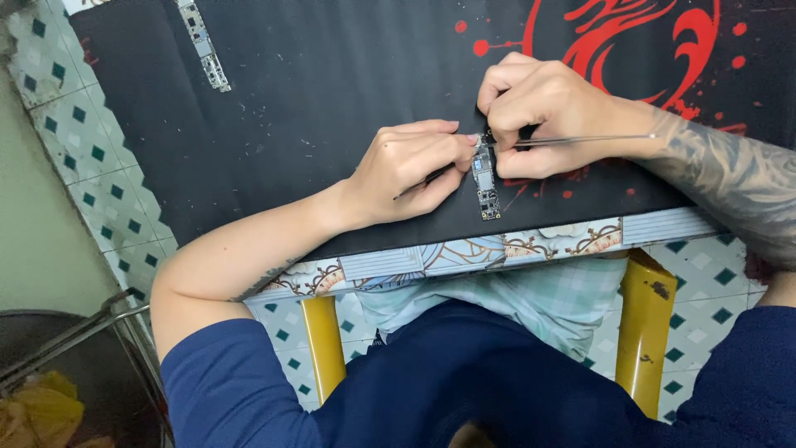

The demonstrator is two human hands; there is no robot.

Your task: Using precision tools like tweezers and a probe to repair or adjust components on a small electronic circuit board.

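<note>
Your left hand (414,166) lies on the black mat (315,91) with the fingers curled loosely. Its fingertips (464,145) press against the top end of a narrow circuit board (484,181), and a thin dark tool (423,182) shows under the palm. How firmly the hand holds that tool cannot be told.

Your right hand (543,112) is closed, the fingers bunched tightly over the top of the same board. It grips a pair of metal tweezers (580,141), which runs level across the hand, the tip meeting the board's upper end and the other end pointing toward your tattooed forearm.

The board is a slim strip, dark with small grey and blue parts on it. It lies flat and lengthwise on the mat, close to the near edge of the table (464,253), between your two hands.

You can count two boards in all: the one under your hands and a second long circuit board (203,46) lying untouched near the far left corner of the mat, well apart. There is one pair of tweezers and one mat, which has a red swirl pattern (630,41).
</note>
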